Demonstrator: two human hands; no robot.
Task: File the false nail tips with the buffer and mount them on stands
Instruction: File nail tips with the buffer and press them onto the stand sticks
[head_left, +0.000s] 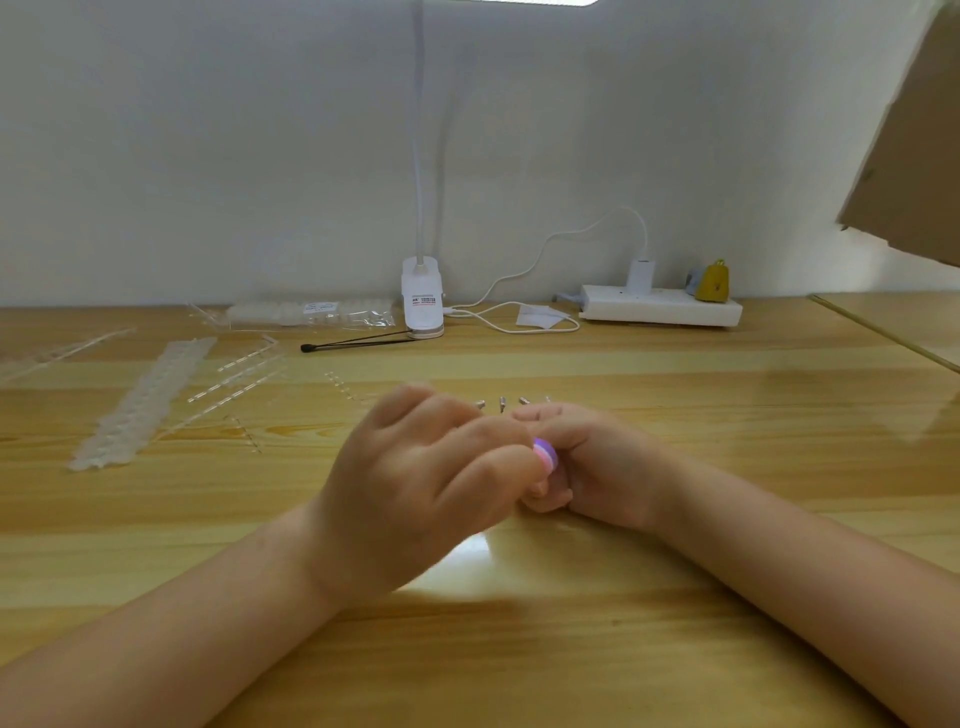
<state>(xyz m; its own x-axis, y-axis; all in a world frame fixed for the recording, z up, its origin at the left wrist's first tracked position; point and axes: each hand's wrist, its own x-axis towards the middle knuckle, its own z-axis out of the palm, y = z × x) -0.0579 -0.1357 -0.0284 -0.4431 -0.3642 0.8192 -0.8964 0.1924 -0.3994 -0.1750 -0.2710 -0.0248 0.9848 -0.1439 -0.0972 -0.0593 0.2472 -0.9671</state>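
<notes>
My left hand (415, 483) and my right hand (587, 467) meet over the middle of the wooden table. A pink and purple buffer (545, 454) shows between them, and my right hand's fingers curl round it. My left hand's fingers are bent toward the buffer; whatever they pinch is hidden. Several small stands (501, 402) lie in a row just beyond my hands. A strip of clear false nail tips (143, 402) lies to the left, with clear sticks (244, 374) beside it.
A clip-on lamp (422, 301) stands at the back with a black stick (358, 343) before it. A bag of nail tips (311, 314) lies left of it. A white power strip (660, 312) with a cable sits at back right. Cardboard (914, 156) hangs at upper right.
</notes>
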